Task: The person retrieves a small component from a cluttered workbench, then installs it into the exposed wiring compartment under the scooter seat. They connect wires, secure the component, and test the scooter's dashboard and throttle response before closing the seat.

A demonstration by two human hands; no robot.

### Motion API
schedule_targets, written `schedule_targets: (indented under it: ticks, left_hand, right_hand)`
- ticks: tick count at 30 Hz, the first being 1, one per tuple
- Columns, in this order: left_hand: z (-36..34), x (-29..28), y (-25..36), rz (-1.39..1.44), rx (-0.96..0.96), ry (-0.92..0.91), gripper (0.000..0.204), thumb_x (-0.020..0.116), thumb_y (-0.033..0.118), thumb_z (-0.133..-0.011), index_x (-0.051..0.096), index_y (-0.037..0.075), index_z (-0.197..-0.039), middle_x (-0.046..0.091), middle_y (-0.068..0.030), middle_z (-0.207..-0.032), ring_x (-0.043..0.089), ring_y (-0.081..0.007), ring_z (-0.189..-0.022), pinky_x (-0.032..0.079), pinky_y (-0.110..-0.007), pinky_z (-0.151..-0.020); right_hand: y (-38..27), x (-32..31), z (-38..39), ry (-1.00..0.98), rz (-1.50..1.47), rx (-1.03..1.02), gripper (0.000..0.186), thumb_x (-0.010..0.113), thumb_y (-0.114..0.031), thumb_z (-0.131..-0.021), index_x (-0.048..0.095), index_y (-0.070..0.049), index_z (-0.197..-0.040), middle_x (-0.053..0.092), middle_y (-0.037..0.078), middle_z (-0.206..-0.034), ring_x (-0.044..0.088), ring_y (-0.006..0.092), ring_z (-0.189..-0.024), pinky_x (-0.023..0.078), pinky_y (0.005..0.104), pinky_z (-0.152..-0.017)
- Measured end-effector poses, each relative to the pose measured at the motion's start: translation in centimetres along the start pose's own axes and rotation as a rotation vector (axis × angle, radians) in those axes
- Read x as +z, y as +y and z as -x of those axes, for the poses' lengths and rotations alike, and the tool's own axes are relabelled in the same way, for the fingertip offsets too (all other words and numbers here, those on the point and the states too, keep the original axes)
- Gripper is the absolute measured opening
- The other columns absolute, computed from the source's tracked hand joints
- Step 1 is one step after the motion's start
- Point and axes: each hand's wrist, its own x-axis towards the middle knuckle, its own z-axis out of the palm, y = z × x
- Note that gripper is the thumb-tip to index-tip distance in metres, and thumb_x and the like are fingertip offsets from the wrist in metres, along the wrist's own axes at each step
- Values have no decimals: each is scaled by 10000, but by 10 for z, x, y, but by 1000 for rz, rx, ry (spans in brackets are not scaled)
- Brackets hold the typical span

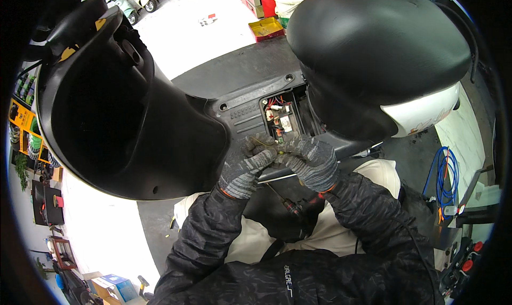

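Both my hands wear grey knitted gloves and meet just in front of an open compartment (263,109) in a black scooter's footboard (242,118). The fingers of my left hand (250,163) are pinched together. My right hand (312,161) is closed too, its fingertips almost touching the left ones. Between them runs what looks like a thin yellow wire; its ends are hidden by the gloves. Inside the compartment, just beyond my fingers, lie coloured wires, white connectors (277,107) and a dark part with a white label (286,123).
The black seat (378,43) rises at the right, the front shield (176,139) at the left. Below my hands, a screwdriver-like tool (292,206) lies between my knees. A yellow-and-red tray (266,29) sits beyond the footboard. A coiled blue hose (447,177) is at the right.
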Motion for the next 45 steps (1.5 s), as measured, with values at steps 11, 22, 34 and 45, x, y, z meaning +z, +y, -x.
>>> schedule_targets:
  ticks: [11,22,34,45]
  left_hand:
    - [5,-3,13,-299,25,0,316,719,23,-906,629,-4,-1208,699,-83,-1042,695,-167,-926,584,-303,-835]
    - [3,-3,6,-112,1,-16,342,713,18,-908,605,-4,-1232,681,-80,-1092,688,-171,-973,586,-303,-862]
    - [-2,-6,3,127,-11,-6,437,775,92,-902,584,-12,-1281,671,-94,-1042,663,-205,-933,561,-330,-860]
    - [-2,-4,2,147,-29,-50,427,726,50,-921,563,2,-1313,669,-122,-1025,651,-222,-931,549,-359,-856]
  right_hand:
    - [3,-5,1,-114,-68,2,257,821,-121,-844,760,-71,-1087,757,96,-1043,740,278,-925,592,370,-810]
    - [1,2,7,-73,-382,205,221,789,-122,-910,728,-50,-1109,751,92,-1019,723,175,-869,579,300,-771]
    - [9,-5,8,-194,-399,210,146,703,-146,-963,702,-11,-1018,710,130,-945,696,275,-844,547,384,-759]
    - [2,-12,6,-365,-181,53,250,726,-260,-940,732,-50,-1076,701,120,-891,674,330,-788,538,426,-695]
